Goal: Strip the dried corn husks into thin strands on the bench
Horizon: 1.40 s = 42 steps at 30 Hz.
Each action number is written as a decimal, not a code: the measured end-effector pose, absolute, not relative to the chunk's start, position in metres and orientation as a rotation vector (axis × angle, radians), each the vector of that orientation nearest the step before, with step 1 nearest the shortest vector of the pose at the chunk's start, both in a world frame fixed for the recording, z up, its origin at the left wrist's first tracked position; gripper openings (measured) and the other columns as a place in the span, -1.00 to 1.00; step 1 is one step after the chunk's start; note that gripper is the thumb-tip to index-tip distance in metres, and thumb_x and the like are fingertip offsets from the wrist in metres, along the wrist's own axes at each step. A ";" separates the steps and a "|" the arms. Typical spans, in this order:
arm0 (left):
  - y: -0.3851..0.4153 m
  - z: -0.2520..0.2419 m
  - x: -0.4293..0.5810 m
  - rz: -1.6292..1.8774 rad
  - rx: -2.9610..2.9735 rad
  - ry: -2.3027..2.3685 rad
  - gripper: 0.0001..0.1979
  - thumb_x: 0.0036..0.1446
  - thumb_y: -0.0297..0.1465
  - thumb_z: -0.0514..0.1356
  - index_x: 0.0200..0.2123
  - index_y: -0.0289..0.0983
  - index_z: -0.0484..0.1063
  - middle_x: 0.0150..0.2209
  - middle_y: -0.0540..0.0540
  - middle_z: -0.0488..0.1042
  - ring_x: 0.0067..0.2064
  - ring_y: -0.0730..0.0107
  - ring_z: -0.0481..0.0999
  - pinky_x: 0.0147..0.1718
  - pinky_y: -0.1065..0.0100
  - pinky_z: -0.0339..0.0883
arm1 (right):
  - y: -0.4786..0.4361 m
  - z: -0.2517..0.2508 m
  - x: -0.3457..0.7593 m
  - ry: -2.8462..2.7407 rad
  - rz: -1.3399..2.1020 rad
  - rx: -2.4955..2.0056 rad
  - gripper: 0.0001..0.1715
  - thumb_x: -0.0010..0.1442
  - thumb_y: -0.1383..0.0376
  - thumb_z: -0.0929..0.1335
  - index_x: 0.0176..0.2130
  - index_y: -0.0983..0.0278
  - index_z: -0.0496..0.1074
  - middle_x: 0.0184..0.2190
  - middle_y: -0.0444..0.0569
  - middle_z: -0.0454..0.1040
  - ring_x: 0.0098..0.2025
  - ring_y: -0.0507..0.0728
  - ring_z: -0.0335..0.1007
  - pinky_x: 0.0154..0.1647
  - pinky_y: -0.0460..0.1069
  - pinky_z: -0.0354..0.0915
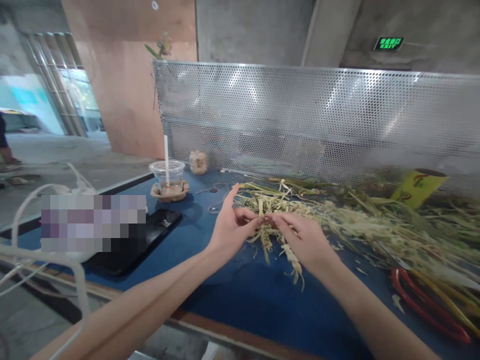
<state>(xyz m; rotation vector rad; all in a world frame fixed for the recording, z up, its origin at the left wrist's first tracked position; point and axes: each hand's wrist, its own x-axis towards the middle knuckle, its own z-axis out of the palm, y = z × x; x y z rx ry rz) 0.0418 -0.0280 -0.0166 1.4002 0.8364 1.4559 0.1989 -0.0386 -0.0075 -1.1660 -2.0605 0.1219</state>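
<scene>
Straw [339,216] litters blue table [240,300] before perforated metal screen [300,115].

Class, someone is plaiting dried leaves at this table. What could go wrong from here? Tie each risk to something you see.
1. The plait is pinched only by fingertips of the left hand and right hand; a slip might loosen it.
2. The cup stands near the phone; a knock could spill it there.
3. The scissors lie near the right forearm among loose leaves; easy to brush against.
</scene>
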 end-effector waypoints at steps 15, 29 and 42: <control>-0.022 -0.017 0.039 1.492 1.634 0.751 -0.10 -0.13 -0.44 0.30 0.22 -0.40 -0.13 -0.54 -0.02 0.50 -0.10 0.32 0.36 0.00 0.20 0.12 | -0.036 -0.008 0.199 -1.305 1.419 -1.050 -0.75 -0.25 0.22 0.49 -0.49 0.32 0.54 -0.55 -0.12 0.44 -0.53 -0.05 0.29 -0.49 -0.11 0.24; -0.023 -0.015 0.041 1.445 1.524 0.816 -0.06 -0.16 -0.42 0.30 0.23 -0.29 -0.18 -0.48 0.09 0.30 -0.39 0.47 0.34 -0.36 0.39 0.21 | -0.035 -0.009 0.199 -1.417 1.242 -1.160 -0.76 -0.20 0.24 0.46 -0.48 0.35 0.49 -0.61 -0.14 0.42 -0.63 -0.09 0.22 -0.55 -0.13 0.18; -0.036 -0.020 0.041 1.662 2.366 0.967 -0.09 0.02 -0.48 0.19 0.25 -0.19 -0.41 -0.44 0.02 0.53 -0.30 0.34 0.49 -0.11 0.26 0.25 | -0.035 -0.004 0.198 -1.364 1.119 -1.164 -0.85 -0.20 0.27 0.43 -0.55 0.31 0.46 -0.67 -0.17 0.38 -0.65 -0.06 0.21 -0.57 -0.11 0.18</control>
